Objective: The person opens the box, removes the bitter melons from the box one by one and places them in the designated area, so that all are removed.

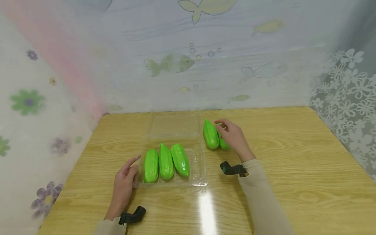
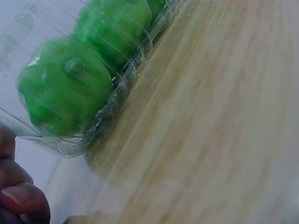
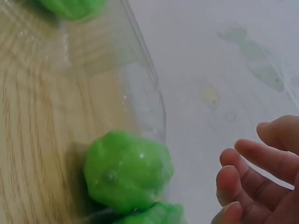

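Observation:
A clear plastic clamshell box (image 1: 197, 181) lies with its lid (image 1: 176, 125) folded back. Inside stand three bright green gourd-like vegetables side by side: a left one (image 1: 151, 165), a middle one (image 1: 166, 161) and a right one (image 1: 180, 160). At the box's left edge, my left hand (image 1: 124, 181) holds the rim by the near corner. Two similar green gourds, one (image 1: 211, 134) beside another (image 1: 224, 143), lie on the table right of the box. My right hand (image 1: 233, 137) hovers by the farther-right one and partly covers it. In the right wrist view its loosely bent fingers (image 3: 257, 175) hold nothing.
The wood-grain table (image 1: 279, 163) reaches back to a pale curtain (image 1: 220, 81) printed with fish. Flowered cloth (image 1: 32, 137) hangs on the left and lace-like flowers (image 1: 346, 94) on the right. A black wrist camera (image 1: 232, 168) sits on each arm.

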{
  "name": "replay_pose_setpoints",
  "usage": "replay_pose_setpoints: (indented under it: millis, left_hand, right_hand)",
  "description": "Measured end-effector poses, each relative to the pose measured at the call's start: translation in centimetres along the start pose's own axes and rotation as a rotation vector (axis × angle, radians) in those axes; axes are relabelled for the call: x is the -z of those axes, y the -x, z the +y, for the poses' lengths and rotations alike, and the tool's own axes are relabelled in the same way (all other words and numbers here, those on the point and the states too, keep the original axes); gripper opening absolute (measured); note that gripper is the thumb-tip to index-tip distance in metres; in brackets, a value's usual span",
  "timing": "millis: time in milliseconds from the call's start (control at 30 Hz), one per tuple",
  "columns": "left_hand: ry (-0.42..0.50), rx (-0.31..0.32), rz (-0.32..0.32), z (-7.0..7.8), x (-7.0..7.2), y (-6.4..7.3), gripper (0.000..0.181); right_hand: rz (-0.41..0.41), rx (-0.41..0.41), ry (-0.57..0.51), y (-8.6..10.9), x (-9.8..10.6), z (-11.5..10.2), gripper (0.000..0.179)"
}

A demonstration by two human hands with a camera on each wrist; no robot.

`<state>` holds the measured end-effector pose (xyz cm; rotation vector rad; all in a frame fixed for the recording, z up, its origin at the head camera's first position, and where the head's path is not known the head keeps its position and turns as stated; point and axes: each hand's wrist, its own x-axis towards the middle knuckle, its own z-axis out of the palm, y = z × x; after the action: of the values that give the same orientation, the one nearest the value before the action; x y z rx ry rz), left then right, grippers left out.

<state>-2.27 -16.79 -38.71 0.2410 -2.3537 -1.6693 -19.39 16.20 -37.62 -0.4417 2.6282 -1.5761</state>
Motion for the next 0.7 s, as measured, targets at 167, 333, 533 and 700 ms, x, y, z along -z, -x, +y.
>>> replay_pose_setpoints:
  millis: [167, 333, 533, 700]
  left_hand:
    - [-0.013, 0.009, 0.017, -0.1, 0.0, 0.0, 0.032]
    - [-0.010, 0.014, 0.015, 0.0, 0.1, 0.0, 0.032]
    - [-0.006, 0.000, -0.002, -0.1, 0.1, 0.1, 0.033]
    - [0.002, 0.000, 0.011, -0.1, 0.1, 0.1, 0.032]
  right_hand:
    - [-0.057, 0.054, -0.008, 0.2, -0.7, -1.1, 0.039]
    - [-0.108, 0.102, 0.004, 0.5, -1.4, -2.4, 0.034]
    - [-0.154, 0.146, 0.038, 1.1, -1.9, -3.7, 0.030]
    - [-0.191, 0.184, 0.057, 1.6, -2.0, -4.8, 0.031]
